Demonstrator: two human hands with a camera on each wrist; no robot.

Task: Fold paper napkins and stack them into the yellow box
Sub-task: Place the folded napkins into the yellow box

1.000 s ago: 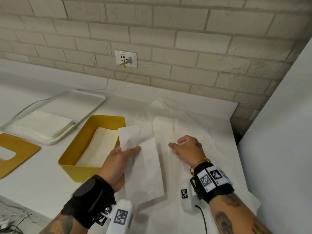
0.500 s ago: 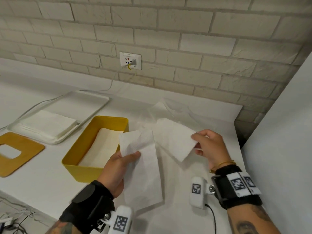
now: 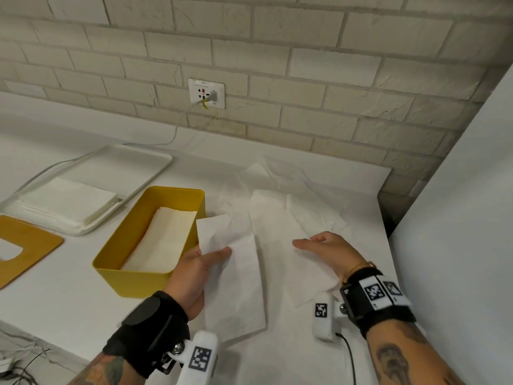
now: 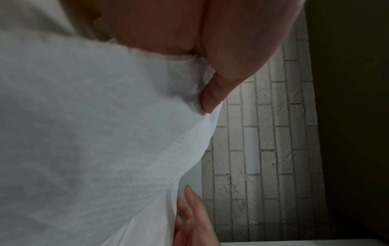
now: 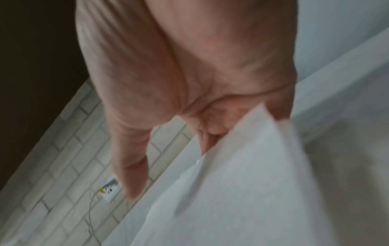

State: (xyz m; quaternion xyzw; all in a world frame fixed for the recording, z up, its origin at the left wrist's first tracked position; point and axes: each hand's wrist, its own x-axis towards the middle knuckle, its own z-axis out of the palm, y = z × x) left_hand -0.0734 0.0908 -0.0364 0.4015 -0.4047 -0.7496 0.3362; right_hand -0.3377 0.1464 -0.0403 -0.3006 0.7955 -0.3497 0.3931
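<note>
A yellow box (image 3: 133, 282) stands left of centre with folded napkins (image 3: 161, 240) lying flat inside. My left hand (image 3: 213, 252) pinches a long folded white napkin (image 3: 236, 287) just right of the box, thumb on top; up close the thumb (image 4: 212, 93) presses the napkin (image 4: 94, 133). My right hand (image 3: 319, 245) hovers palm down over a second napkin (image 3: 305, 282). In the right wrist view the forefinger (image 5: 130, 166) is straight, and the other fingers curl on this napkin's (image 5: 252, 183) edge.
A white tray (image 3: 138, 168) at the back left holds a stack of unfolded napkins (image 3: 69, 198). A wooden lid (image 3: 27, 245) lies at the far left. Loose napkins (image 3: 277, 176) lie behind the hands. A white panel (image 3: 458, 218) closes the right side. A brick wall with a socket (image 3: 206, 93) is behind.
My right hand lifted the second napkin's edge up and to the right, then came back down and left with it. My left hand has kept its hold on the folded napkin.
</note>
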